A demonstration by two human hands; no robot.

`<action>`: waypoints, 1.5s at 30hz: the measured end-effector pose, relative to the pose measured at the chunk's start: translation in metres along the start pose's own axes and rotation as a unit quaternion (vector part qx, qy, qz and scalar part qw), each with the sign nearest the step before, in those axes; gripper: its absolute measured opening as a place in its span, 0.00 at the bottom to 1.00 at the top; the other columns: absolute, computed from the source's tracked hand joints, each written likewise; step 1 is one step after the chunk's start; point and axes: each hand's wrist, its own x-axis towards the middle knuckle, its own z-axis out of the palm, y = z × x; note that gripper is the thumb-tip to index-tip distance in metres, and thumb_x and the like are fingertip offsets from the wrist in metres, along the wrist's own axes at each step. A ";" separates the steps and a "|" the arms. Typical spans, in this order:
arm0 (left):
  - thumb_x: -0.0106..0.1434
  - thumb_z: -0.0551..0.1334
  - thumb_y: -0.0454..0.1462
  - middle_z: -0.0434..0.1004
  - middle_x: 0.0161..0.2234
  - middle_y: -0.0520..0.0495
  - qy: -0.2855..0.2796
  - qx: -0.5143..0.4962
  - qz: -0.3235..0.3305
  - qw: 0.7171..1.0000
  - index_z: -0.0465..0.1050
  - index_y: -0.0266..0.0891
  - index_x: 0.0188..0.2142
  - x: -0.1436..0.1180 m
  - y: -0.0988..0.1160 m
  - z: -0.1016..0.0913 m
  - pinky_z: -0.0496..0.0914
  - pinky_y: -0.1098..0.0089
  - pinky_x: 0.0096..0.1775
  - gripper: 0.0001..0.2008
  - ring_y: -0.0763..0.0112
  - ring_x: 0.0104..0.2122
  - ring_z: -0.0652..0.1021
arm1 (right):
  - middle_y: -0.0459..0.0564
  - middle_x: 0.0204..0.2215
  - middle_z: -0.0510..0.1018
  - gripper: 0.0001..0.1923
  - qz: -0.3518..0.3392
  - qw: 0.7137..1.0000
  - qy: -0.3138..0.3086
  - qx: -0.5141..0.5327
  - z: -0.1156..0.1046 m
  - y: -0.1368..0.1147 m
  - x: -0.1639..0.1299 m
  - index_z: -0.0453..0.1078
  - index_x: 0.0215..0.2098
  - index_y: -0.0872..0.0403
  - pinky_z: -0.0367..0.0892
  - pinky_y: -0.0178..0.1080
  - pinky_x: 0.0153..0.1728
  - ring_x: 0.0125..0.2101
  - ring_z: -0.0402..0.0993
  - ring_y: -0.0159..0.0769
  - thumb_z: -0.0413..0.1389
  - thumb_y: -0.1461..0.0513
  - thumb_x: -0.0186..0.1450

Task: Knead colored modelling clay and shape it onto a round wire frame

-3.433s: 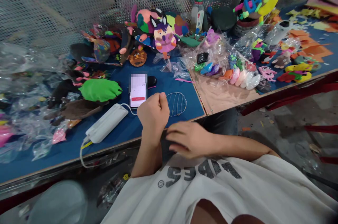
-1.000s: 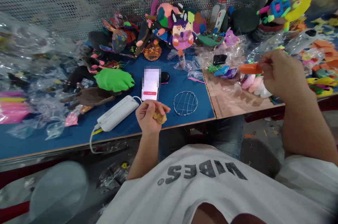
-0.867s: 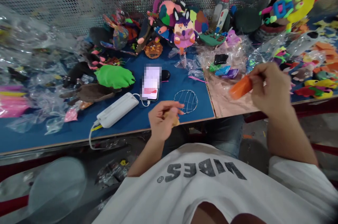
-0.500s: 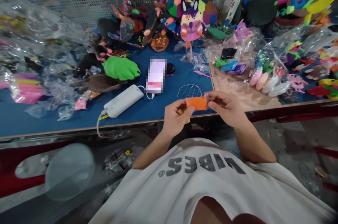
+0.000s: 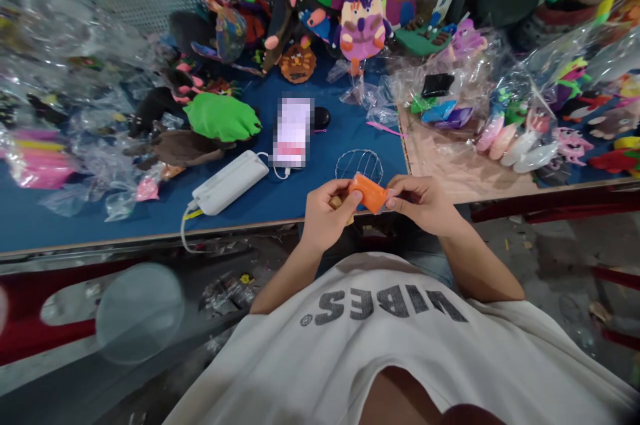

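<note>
**Fingers pinch orange clay at the desk's near edge**

Fingers [image 5: 353, 199] of the left hand [image 5: 325, 215] and right hand [image 5: 420, 201] close on either end of an orange clay block [image 5: 369, 192], held just above the blue desk [image 5: 75, 225]. A wire dome [image 5: 359, 164] sits just beyond it; a phone [image 5: 293, 131] and power bank [image 5: 230, 181] lie to the left.

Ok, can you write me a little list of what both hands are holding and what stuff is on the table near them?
left hand: pinches one end of the orange clay piece, with a small tan lump tucked in the palm
right hand: pinches the other end of the orange clay piece
wire dome: on the blue table, just beyond the hands
phone: flat, cabled to the white power bank
green clay shape: left of the phone
</note>
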 end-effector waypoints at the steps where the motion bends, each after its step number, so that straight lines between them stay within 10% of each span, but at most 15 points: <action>1: 0.66 0.76 0.52 0.87 0.38 0.45 0.002 0.000 0.002 1.000 0.86 0.39 0.49 0.000 0.000 0.000 0.76 0.73 0.30 0.21 0.72 0.29 0.81 | 0.49 0.39 0.84 0.09 0.000 1.000 -0.001 0.005 0.001 0.000 -0.001 0.83 0.39 0.51 0.72 0.41 0.42 0.38 0.80 0.37 0.72 0.55 0.69; 9: 0.70 0.73 0.51 0.80 0.32 0.51 -0.021 0.065 0.008 0.998 0.83 0.41 0.53 -0.014 0.008 -0.004 0.69 0.73 0.27 0.20 0.77 0.24 0.74 | 0.49 0.30 0.83 0.16 0.088 0.990 0.021 0.104 0.012 0.005 -0.016 0.84 0.35 0.53 0.66 0.38 0.30 0.29 0.73 0.34 0.76 0.50 0.63; 13: 0.70 0.74 0.44 0.83 0.36 0.50 0.030 0.217 0.179 0.959 0.80 0.42 0.57 -0.030 0.014 -0.002 0.75 0.69 0.40 0.18 0.72 0.32 0.81 | 0.48 0.25 0.81 0.19 0.119 0.985 0.069 0.105 0.022 0.006 -0.021 0.82 0.31 0.52 0.66 0.38 0.27 0.25 0.70 0.33 0.77 0.47 0.60; 17: 0.66 0.77 0.47 0.85 0.48 0.42 -0.040 0.254 0.275 0.927 0.81 0.42 0.57 -0.037 0.013 0.005 0.79 0.67 0.41 0.24 0.65 0.40 0.85 | 0.45 0.23 0.79 0.17 0.132 0.981 0.107 0.094 0.034 0.009 -0.021 0.82 0.29 0.52 0.63 0.37 0.27 0.24 0.66 0.30 0.76 0.50 0.62; 33: 0.71 0.70 0.37 0.84 0.38 0.46 -0.045 0.233 0.249 0.939 0.84 0.42 0.42 -0.034 0.019 0.017 0.77 0.68 0.41 0.03 0.69 0.36 0.83 | 0.47 0.29 0.85 0.16 0.133 0.969 0.130 0.161 0.044 0.012 -0.021 0.83 0.30 0.53 0.68 0.36 0.33 0.29 0.75 0.31 0.79 0.52 0.59; 45: 0.65 0.74 0.39 0.86 0.38 0.45 -0.006 0.235 0.262 0.936 0.82 0.41 0.45 -0.036 0.013 0.012 0.80 0.64 0.41 0.10 0.64 0.36 0.86 | 0.46 0.29 0.83 0.17 0.104 0.976 0.129 0.140 0.061 0.008 -0.018 0.80 0.31 0.52 0.69 0.39 0.38 0.32 0.75 0.35 0.77 0.51 0.61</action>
